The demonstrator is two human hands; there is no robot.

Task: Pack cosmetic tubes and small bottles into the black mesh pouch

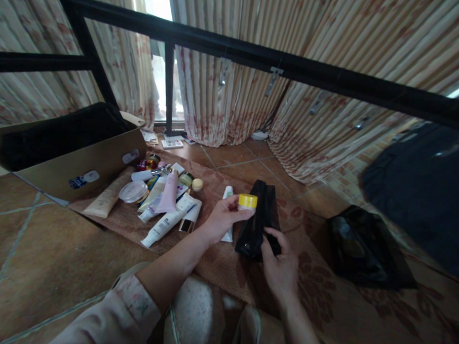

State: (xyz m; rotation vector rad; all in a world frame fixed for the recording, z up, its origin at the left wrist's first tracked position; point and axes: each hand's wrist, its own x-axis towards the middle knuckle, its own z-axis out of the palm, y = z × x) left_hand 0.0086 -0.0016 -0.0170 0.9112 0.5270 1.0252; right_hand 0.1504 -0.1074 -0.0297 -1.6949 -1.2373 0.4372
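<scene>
Between the fingers of my left hand (224,216) is a small jar with a yellow lid (248,200), held over the left side of a black mesh pouch (261,214). My right hand (281,263) grips the near right edge of that pouch, thumb and fingers closed on it. A white tube (227,235) lies on the cloth behind my left hand, partly covered by it. To the left is a pile of cosmetics, with a pink tube (169,189), a white tube with black print (169,221), a round clear case (133,191) and a beige tube (109,194).
A cardboard box (81,170) holding black fabric (64,134) stands at the left. Another black mesh bag (366,249) lies at the right on the brown patterned cloth (316,277). A black metal rail (227,42) crosses in front of the curtains (225,101).
</scene>
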